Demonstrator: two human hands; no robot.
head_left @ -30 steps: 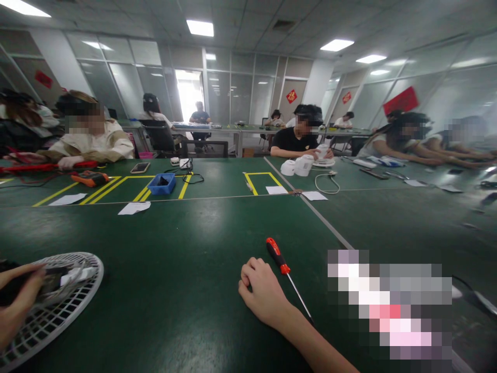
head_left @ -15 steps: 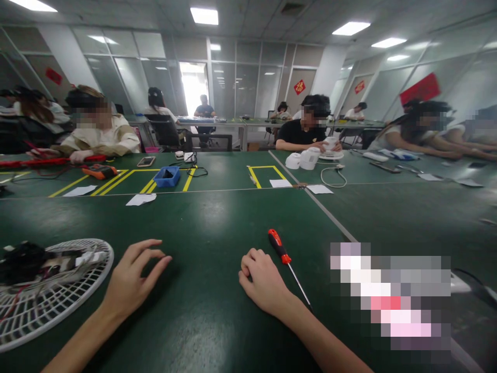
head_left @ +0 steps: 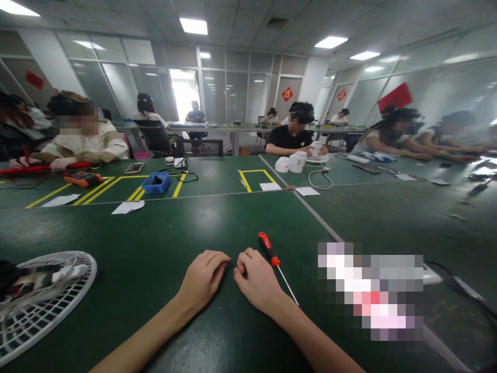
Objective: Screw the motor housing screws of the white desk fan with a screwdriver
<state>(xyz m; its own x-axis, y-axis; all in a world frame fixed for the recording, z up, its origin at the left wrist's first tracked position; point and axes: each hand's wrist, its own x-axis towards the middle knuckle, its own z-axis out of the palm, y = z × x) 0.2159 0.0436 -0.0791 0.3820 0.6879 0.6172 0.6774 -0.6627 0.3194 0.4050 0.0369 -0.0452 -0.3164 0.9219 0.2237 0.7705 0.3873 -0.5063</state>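
My left hand (head_left: 202,278) rests on the green table with its fingers bent and pressed together, and nothing shows in them. Close beside it, a small gap away, my right hand (head_left: 257,282) lies with its fingers curled in, holding nothing that I can see. Just right of the right hand is a screwdriver (head_left: 267,249) with a red and black handle; its metal shaft points toward me, past the right wrist. Neither hand grips it. At the far left, a round white fan grille (head_left: 87,292) carries dark parts and wires, partly cut off by the picture's edge.
A blue bin (head_left: 156,184), white papers (head_left: 128,207) and yellow tape lines lie across the green table (head_left: 202,223). An orange-cased meter (head_left: 83,179) sits near a person at left. Another person handles white parts opposite. A blurred-out patch covers things at right.
My left hand has moved right, away from the grille and up beside my right hand, and its spread fingers have closed. The right hand stays nearly in place. The view has turned slightly right.
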